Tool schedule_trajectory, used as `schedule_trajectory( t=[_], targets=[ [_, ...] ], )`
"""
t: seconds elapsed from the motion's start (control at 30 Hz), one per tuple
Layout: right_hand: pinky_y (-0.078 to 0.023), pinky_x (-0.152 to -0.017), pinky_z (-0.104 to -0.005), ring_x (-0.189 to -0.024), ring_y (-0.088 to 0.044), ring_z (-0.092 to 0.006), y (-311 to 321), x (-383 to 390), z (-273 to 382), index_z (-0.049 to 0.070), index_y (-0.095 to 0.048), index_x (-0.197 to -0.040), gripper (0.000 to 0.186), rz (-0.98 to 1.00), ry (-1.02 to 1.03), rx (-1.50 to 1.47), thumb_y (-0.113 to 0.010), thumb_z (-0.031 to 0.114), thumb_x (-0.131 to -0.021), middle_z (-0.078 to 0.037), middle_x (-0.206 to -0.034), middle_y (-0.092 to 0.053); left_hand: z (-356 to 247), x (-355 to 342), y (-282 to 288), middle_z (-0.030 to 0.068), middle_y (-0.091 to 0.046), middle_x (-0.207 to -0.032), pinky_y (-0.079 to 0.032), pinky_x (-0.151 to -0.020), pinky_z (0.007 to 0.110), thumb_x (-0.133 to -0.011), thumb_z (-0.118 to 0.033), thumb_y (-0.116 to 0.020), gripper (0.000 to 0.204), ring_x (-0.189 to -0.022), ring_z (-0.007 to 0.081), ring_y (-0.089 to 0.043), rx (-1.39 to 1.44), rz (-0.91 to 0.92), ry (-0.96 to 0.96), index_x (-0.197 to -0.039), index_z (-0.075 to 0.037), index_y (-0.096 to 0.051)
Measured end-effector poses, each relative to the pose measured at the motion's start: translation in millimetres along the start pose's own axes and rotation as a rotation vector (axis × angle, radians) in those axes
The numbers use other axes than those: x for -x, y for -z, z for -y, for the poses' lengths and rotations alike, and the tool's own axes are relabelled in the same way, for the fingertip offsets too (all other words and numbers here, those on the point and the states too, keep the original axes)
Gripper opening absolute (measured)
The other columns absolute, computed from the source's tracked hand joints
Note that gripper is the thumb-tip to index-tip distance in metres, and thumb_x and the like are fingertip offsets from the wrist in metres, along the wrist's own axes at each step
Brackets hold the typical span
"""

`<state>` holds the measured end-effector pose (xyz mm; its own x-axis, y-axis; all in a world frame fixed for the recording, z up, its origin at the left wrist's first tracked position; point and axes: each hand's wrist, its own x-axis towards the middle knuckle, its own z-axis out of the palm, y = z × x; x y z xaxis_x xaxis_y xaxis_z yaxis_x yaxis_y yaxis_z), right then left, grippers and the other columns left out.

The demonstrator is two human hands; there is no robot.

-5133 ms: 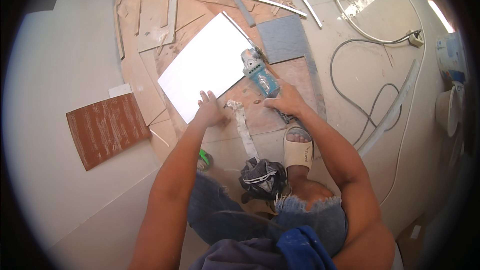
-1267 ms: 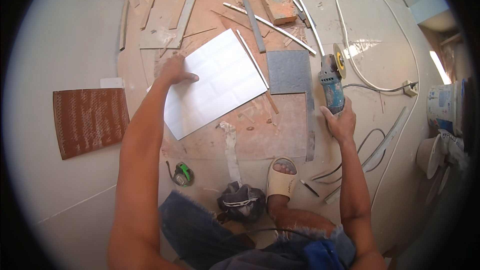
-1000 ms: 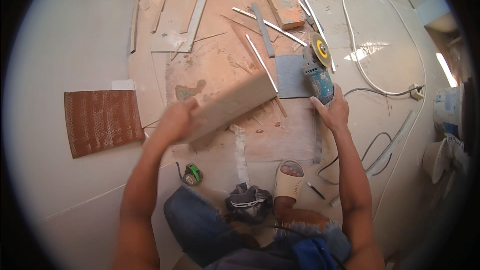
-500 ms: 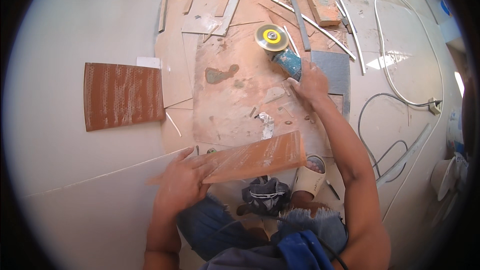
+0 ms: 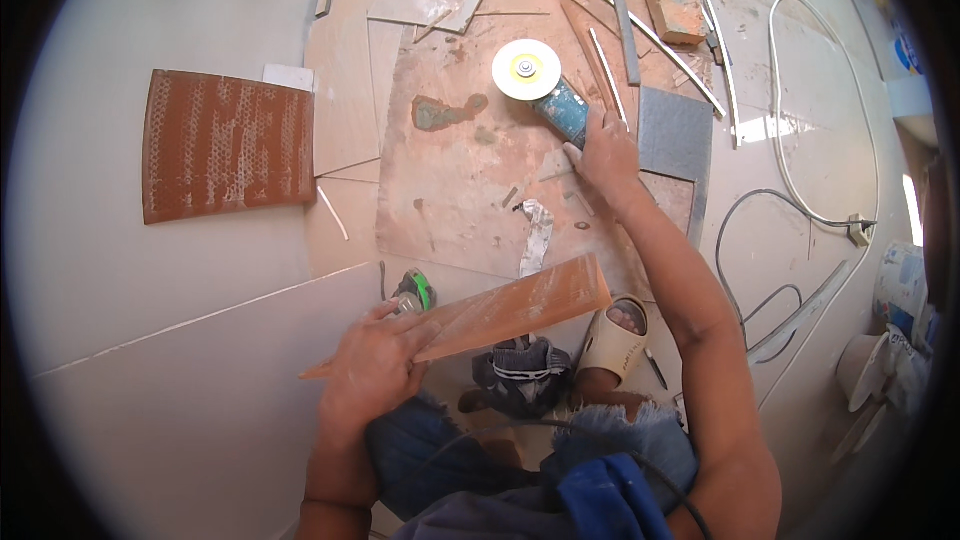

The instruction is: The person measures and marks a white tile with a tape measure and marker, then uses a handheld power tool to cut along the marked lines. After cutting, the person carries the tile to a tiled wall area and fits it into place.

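Observation:
My left hand (image 5: 375, 360) grips a tapering strip of reddish-brown tile (image 5: 520, 312) by its narrow end, across my knees. The strip's underside faces up, with whitish streaks on it. In my right hand (image 5: 610, 155) is a teal angle grinder (image 5: 562, 112), held by its body over the dusty board. Its round disc (image 5: 526, 70) looks white with a yellow centre and faces up, apart from the tile. Just beyond my left fingers lies a green and black tape measure (image 5: 415, 290), partly hidden by them.
Another reddish-brown tile (image 5: 230, 145) lies on the floor at left. A dusty board (image 5: 450, 190) spreads ahead, with a grey tile (image 5: 670, 135), a brick-like block (image 5: 672, 2) and thin strips around it. White cable (image 5: 775, 90) loops at right, near a bucket (image 5: 900, 280).
The grinder has shifted slightly left, and its disc face now looks white instead of greyish yellow. My left hand has moved a little right with the tile strip, exposing more of the tape measure.

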<state>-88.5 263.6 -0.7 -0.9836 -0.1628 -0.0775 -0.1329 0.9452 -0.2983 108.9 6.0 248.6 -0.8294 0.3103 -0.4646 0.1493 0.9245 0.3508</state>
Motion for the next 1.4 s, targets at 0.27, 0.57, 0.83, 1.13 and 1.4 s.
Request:
schedule_trajectory(
  t=[0.27,0.57,0.83,1.13,1.4],
  targets=[
    [-0.05,-0.099,-0.0462,-0.123,-0.055,-0.0428,16.4,-0.5,-24.2,-0.002,-0.032,-0.149,0.094,0.171,0.013,-0.043,-0.076,0.048,-0.083,-0.027,-0.136,-0.052,-26.9,-5.5,18.6,0.0146,-0.066,-0.093,-0.051,-0.094,0.044,-0.075,-0.01,-0.071,0.032,-0.095,0.034,-0.065,-0.055,0.175,0.175,-0.106,-0.004,-0.07],
    [-0.043,-0.106,-0.0489,-0.127,-0.052,-0.0441,68.1,108.9,-41.7,-0.001,-0.036,-0.146,0.082,0.207,-0.3,-0.203,-0.07,0.044,-0.088,-0.031,-0.142,-0.047,-55.2,25.2,23.9,0.0149,-0.062,-0.086,-0.05,-0.072,0.047,-0.09,-0.018,-0.068,0.019,-0.08,0.0378,-0.062,0.035,0.17,0.324,-0.102,-0.004,-0.071],
    [-0.048,-0.098,-0.0513,-0.116,-0.06,-0.0437,118.8,575.9,-59.7,0.0,-0.067,-0.115,0.051,1.091,-0.893,-0.543,-0.065,0.043,-0.087,-0.027,-0.119,-0.066,-89.7,89.6,85.5,0.0204,-0.062,-0.088,-0.049,-0.072,0.05,-0.094,-0.027,-0.064,0.027,-0.082,0.0436,-0.062,0.082,0.24,0.337,-0.097,0.0,-0.068],
    [-0.05,-0.098,-0.0466,-0.116,-0.064,-0.0321,397.6,782.4,198.9,0.006,-0.069,-0.123,0.045,1.534,-1.044,-0.598,-0.062,0.035,-0.089,-0.016,-0.126,-0.067,-89.1,147.1,147.8,0.0286,-0.063,-0.08,-0.049,-0.073,0.054,-0.092,-0.04,-0.066,0.046,-0.081,0.049,-0.063,-0.046,0.083,0.024,-0.082,0.004,-0.06],
    [-0.05,-0.099,-0.0428,-0.114,-0.065,-0.0307,316.9,806.9,361.7,0.004,-0.067,-0.125,0.045,0.361,-1.841,-1.472,-0.066,0.032,-0.089,-0.017,-0.125,-0.067,-113.9,121.6,196.6,0.0307,-0.069,-0.093,-0.052,-0.082,0.053,-0.088,-0.041,-0.067,0.05,-0.091,0.0471,-0.067,-0.19,0.225,-0.364,-0.097,0.009,-0.07]
  ],
)
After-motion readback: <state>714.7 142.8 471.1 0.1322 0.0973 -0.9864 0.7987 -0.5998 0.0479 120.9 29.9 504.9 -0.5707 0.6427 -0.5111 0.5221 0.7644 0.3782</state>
